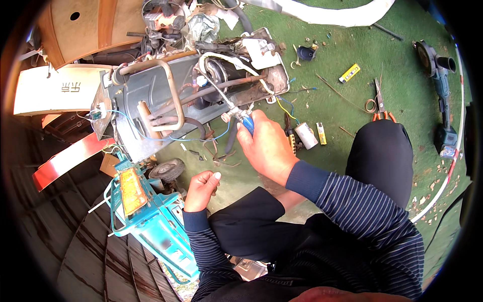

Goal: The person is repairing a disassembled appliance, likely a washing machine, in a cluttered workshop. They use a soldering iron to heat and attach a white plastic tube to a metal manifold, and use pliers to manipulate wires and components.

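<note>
In my right hand (pixel 266 146) is a blue-handled tool (pixel 247 122) with metal fittings and a long thin metal tube, like a torch. Its far end reaches among the bent copper pipes (pixel 234 82) and white hose beside a black cylindrical compressor (pixel 216 70), on a grey metal appliance base (pixel 146 90) with loose blue wires. My left hand (pixel 200 190) is raised below the appliance with fingers curled and thumb up, nothing visible in it.
Green floor holds a white cylinder (pixel 306 136), scissors (pixel 380 100), yellow-labelled small packs (pixel 349 73), wire and an angle grinder (pixel 443 90). A turquoise machine (pixel 156 226) with a wheel stands left, near wooden boards (pixel 60 88) and a red panel (pixel 65 161). My bent knees are below.
</note>
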Available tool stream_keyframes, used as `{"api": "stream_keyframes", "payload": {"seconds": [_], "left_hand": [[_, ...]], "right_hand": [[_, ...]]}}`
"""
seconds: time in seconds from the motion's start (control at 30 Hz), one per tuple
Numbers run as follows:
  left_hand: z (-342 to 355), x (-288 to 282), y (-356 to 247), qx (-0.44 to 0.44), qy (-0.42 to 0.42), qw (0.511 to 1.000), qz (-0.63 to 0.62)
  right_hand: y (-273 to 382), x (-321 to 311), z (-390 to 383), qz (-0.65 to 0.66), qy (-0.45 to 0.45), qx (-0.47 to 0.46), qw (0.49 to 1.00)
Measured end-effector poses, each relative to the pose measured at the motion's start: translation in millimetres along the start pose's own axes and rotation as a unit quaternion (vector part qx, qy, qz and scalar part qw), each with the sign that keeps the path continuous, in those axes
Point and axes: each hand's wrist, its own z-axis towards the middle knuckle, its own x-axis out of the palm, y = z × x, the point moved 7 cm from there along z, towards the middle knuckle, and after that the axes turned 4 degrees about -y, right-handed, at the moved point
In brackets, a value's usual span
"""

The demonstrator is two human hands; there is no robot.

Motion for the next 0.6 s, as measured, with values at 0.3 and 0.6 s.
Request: {"api": "stream_keyframes", "payload": {"seconds": [0.3,0.6], "left_hand": [[2,1,-12,0.023,0.002,0.998,-0.060],[-5,-8,-24,0.068,-0.022,0.995,-0.068]], "right_hand": [[0,-2,7,-0.007,0.014,0.014,1.000],[1,0,6,0.012,0.030,0.033,0.999]]}}
